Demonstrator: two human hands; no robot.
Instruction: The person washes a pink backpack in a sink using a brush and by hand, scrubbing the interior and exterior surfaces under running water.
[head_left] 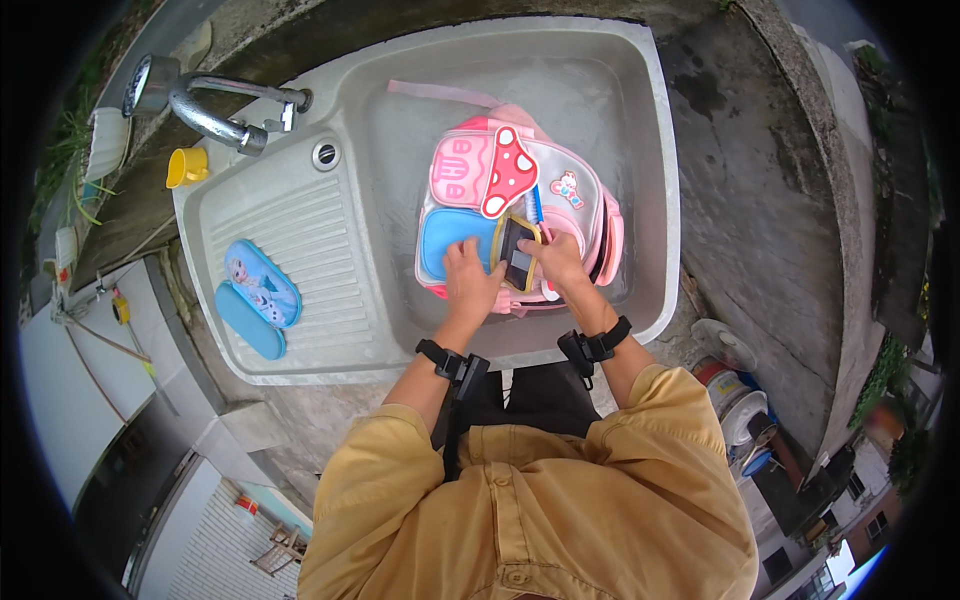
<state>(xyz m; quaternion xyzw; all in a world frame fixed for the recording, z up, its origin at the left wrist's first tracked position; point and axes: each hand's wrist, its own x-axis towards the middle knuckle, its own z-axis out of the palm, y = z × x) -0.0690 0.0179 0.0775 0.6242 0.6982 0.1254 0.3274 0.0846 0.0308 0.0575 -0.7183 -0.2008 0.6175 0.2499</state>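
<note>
A pink and white backpack (570, 155) with a red mushroom patch lies in the sink basin. On top of it, side by side, are a light-blue rounded panel (447, 235) and a dark rectangular panel with a yellow rim (521, 258); they look like an opened case, but I cannot tell if they are joined. My left hand (470, 275) is closed on the blue panel, its thumb by the yellow rim. With the thumb on the dark panel, my right hand (560, 260) grips its right side. A blue brush (537, 205) sticks up beside the right hand's fingers.
The grey stone sink (665, 200) has a ribbed drainboard on the left. A blue cartoon-printed case (262, 285) rests there with another blue piece (247, 318). Behind stand a chrome faucet (210, 110) and a yellow cup (187, 167). Stacked buckets (735, 395) are at the lower right.
</note>
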